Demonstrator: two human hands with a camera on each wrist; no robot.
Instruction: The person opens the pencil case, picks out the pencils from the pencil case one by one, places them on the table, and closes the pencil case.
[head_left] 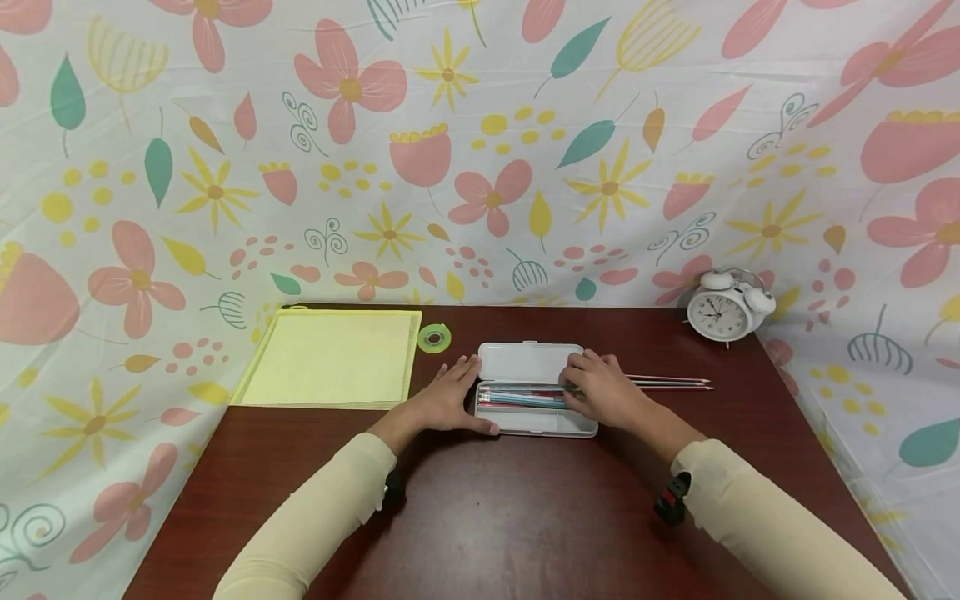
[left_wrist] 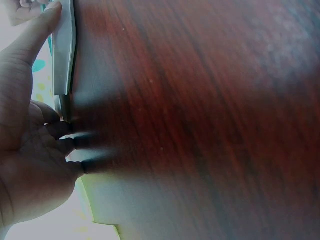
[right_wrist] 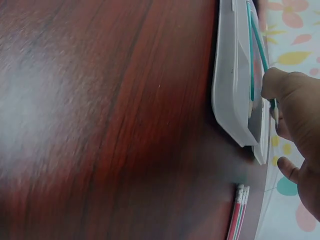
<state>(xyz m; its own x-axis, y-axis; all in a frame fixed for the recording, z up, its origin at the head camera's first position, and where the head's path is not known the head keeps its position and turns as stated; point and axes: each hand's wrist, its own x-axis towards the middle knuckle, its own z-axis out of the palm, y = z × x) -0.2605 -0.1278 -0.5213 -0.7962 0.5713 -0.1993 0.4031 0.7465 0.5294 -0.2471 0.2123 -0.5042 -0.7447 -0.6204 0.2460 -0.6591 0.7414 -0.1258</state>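
A white pencil case lies open on the table, its lid folded back toward the wall. Several pencils with blue, teal and red barrels lie lengthwise inside. My left hand rests at the case's left end with fingers extended and thumb along the near edge. At the right end, my right hand pinches a teal pencil between thumb and fingers, its sharpened tip tilted up past the case wall. Another teal pencil lies in the case below it.
Red and dark pencils lie on the table right of the case, tips pointing right. A yellow zip folder and a green tape roll are at the left. A white alarm clock stands at the back right corner, near the flowered cloth.
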